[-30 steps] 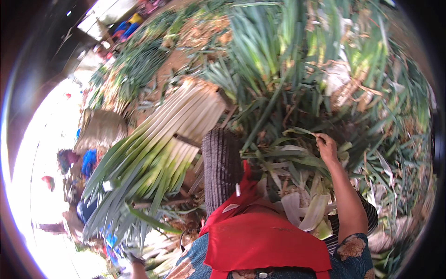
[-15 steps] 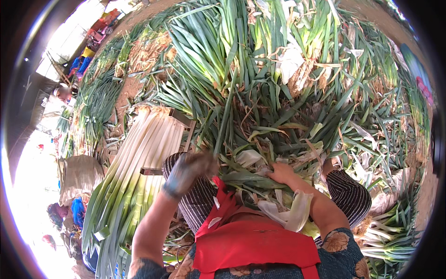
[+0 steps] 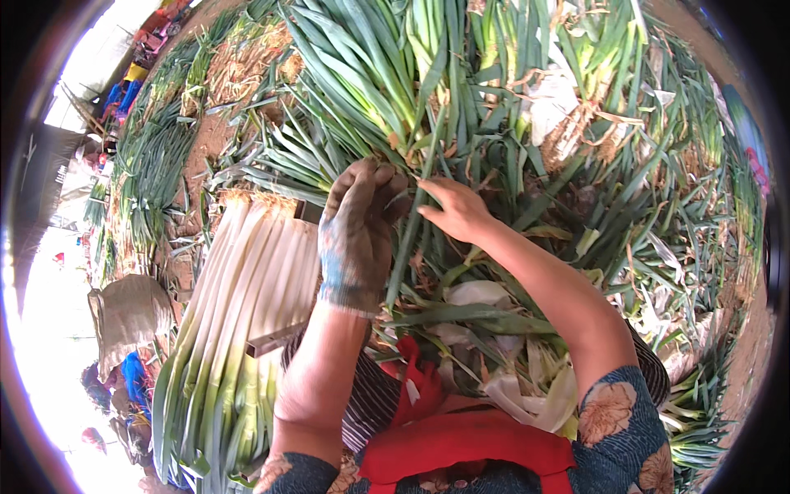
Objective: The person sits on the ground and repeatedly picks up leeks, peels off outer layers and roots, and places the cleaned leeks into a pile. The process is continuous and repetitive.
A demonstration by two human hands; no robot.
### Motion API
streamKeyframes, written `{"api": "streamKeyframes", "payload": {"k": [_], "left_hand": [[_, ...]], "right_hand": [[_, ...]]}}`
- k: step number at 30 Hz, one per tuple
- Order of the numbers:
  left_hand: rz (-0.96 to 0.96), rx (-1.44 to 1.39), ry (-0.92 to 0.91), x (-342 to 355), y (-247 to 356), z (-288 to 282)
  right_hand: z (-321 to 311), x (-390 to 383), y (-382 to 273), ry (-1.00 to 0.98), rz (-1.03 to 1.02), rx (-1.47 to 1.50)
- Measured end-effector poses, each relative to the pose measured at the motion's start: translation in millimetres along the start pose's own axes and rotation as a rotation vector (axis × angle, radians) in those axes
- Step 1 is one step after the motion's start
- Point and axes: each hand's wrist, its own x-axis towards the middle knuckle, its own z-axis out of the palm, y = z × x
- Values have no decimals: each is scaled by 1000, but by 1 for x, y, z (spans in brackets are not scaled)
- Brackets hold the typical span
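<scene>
My left hand (image 3: 358, 230), in a dirty knitted work glove, reaches up to the root end of a bunch of untrimmed leeks (image 3: 362, 90); its fingers are curled, and what they grip is hidden. My bare right hand (image 3: 444, 206) is just right of it, thumb and forefinger apart, fingertips at a long green leaf among the leeks. Below both hands lie loose leaves and pale peeled sheaths (image 3: 473, 292) on my red apron (image 3: 465, 445).
Trimmed white-stemmed leeks (image 3: 239, 288) lie stacked on a wooden rack (image 3: 263, 346) at left, beside a grey-brown sack (image 3: 132, 317). Leek heaps (image 3: 617, 140) spread ahead and right. A blue plastic item (image 3: 136, 379) lies at the left edge, near bright glare.
Both hands have moved forward and come together at the standing leeks; the left rose from lower left, the right shifted up and left. The view has also shifted.
</scene>
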Motion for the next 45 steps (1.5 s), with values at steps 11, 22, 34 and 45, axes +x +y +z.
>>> {"api": "streamKeyframes", "payload": {"k": [11, 22, 34, 45], "left_hand": [[-128, -59, 104, -15, 16, -26], [-814, 377, -452, -99, -76, -6], [-602, 183, -452, -87, -31, 3], [-812, 23, -312, -78, -4, -3]], "right_hand": [[104, -37, 61, -856, 319, -482], [-10, -242, 16, -1162, 623, -373], [71, 8, 27, -134, 198, -111], [158, 23, 33, -388, 487, 137]]}}
